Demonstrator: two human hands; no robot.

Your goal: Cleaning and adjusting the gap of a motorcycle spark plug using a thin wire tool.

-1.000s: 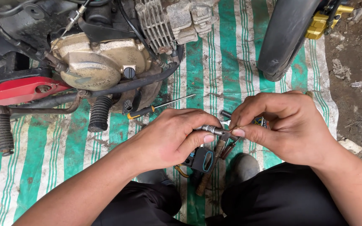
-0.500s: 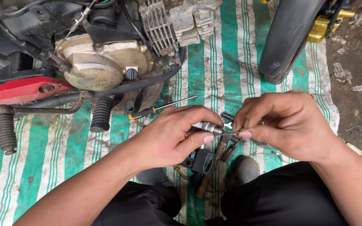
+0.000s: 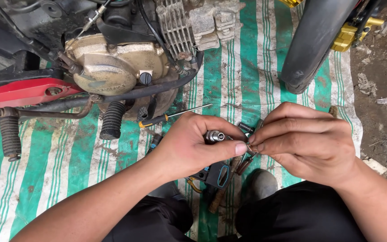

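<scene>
My left hand grips a small silver metal cylinder between thumb and fingers. My right hand pinches a tiny metal ring or clip at its fingertips, right against my left thumb tip. Both hands hover low over a green-and-white striped tarp, above my knees in black trousers. Under the hands lies a dark tool with a blue-edged body and a rusty handle; part of it is hidden.
A motorcycle engine with a gold-coloured cover, a red frame part and rubber foot pegs fill the upper left. A screwdriver lies on the tarp beneath it. A black tyre stands upper right; dirt and stones lie to the right.
My hands have stayed together on the small parts. The view has shifted slightly, and my right fingertips have closed in tighter against my left thumb.
</scene>
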